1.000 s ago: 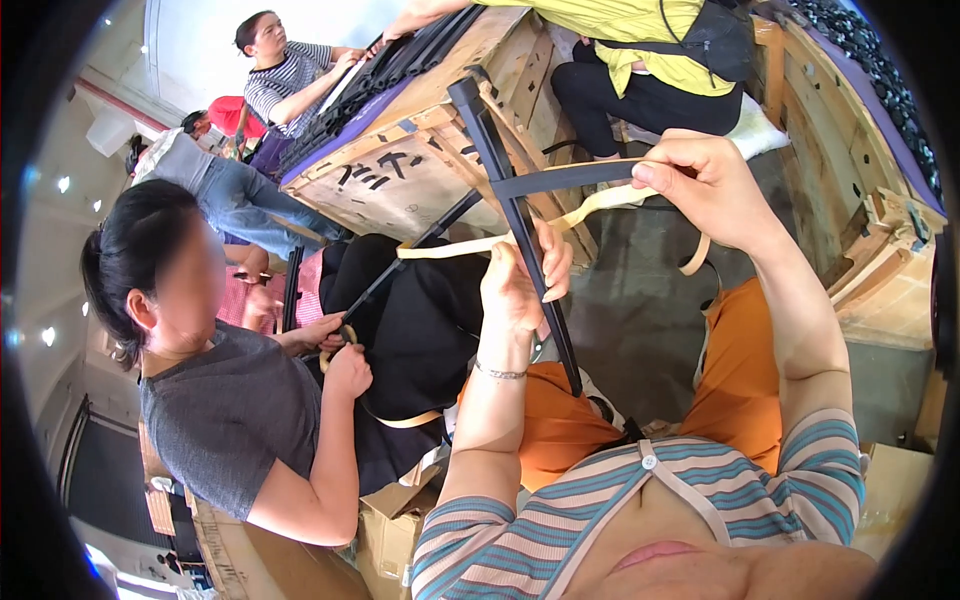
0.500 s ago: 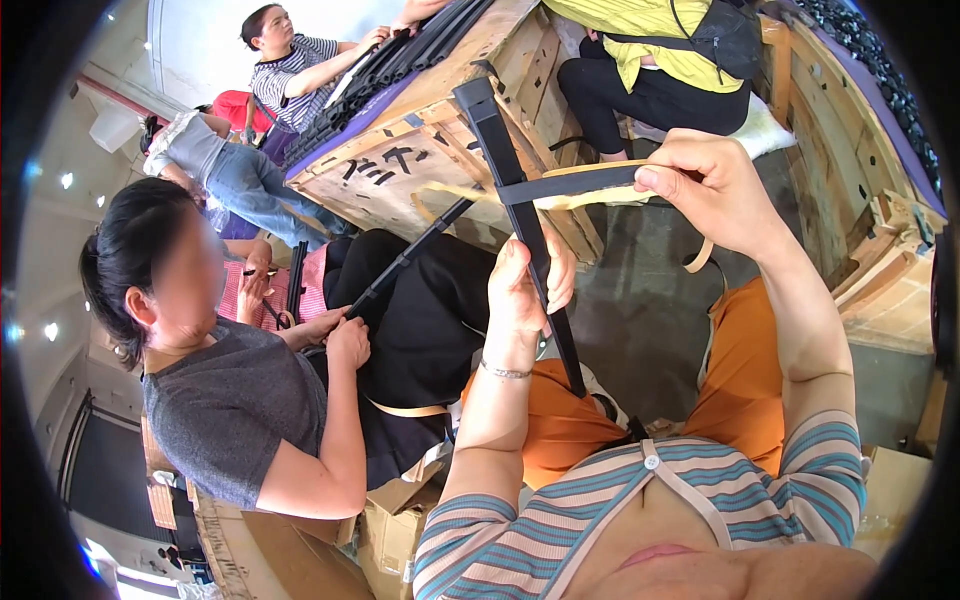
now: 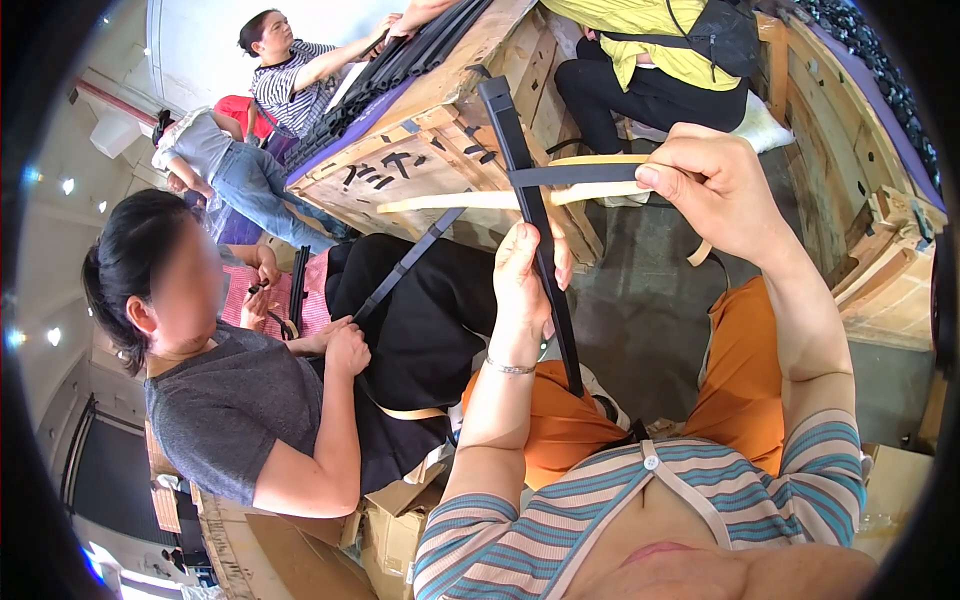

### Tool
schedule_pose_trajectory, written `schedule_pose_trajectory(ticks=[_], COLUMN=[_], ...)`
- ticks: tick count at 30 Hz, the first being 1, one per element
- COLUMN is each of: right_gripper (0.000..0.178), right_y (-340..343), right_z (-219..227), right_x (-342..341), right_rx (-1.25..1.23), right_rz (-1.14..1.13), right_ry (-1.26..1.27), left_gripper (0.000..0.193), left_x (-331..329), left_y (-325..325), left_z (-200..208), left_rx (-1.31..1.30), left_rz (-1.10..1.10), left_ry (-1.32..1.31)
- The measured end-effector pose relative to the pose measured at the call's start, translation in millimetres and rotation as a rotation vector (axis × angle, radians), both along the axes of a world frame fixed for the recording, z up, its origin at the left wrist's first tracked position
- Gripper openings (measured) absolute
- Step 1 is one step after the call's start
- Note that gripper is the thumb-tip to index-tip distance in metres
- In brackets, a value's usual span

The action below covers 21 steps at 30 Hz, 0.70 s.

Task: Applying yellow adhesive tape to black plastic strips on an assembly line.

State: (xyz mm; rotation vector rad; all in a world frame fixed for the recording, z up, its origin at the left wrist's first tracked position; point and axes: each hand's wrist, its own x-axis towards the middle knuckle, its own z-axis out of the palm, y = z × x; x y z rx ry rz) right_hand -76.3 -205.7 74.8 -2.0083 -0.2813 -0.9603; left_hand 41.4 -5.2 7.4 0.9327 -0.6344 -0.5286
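My left hand (image 3: 527, 275) is closed around a long black bar (image 3: 506, 118), which stands tilted in front of me, its lower end near my orange trouser leg. A black tape strip (image 3: 592, 174) lies across the bar's upper part and runs to the right. Its far end is pinched between the thumb and fingers of my right hand (image 3: 712, 190). Pale yellow backing paper (image 3: 455, 201) stretches behind the bar toward the left, and a curl of it hangs below my right hand. Whether the strip sticks to the bar, I cannot tell.
To my left sits a person in a grey top (image 3: 255, 400), holding another black bar (image 3: 410, 262). A wooden crate (image 3: 400, 175) bearing black tubes (image 3: 405, 75) stands ahead; another crate (image 3: 890, 270) is at right. Cardboard boxes (image 3: 390, 540) lie lower left. A person in yellow (image 3: 650, 60) sits ahead.
The bar's top has shifted slightly right. The backing paper's left end has swung out straighter and farther left. The neighbour's bar has moved a little; my right hand stays about where it was.
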Motion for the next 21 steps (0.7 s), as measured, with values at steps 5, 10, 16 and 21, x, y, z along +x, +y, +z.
schedule_pose_trajectory(ticks=[5,10,16,21], right_gripper=[0.017,0.017,0.015,0.012], right_y=[-7.3,-13.0,-8.3,6.5], right_z=[-4.5,-12.2,-17.3,-9.0], right_x=[5.6,16.3,29.8,30.3], right_rx=[0.005,0.089,0.179,0.165], right_rz=[0.013,0.098,0.232,0.179], right_ry=[-0.003,0.030,0.156,0.203], left_gripper=[0.045,0.048,0.050,0.049], left_x=[-2.0,-7.3,-11.9,-9.5], left_y=[1.6,2.6,0.6,2.4], left_z=[2.6,5.4,5.3,4.6], left_rx=[-0.060,-0.080,-0.147,-0.072], left_rz=[-0.138,-0.219,-0.424,-0.290], left_ry=[-0.068,-0.058,-0.068,-0.075])
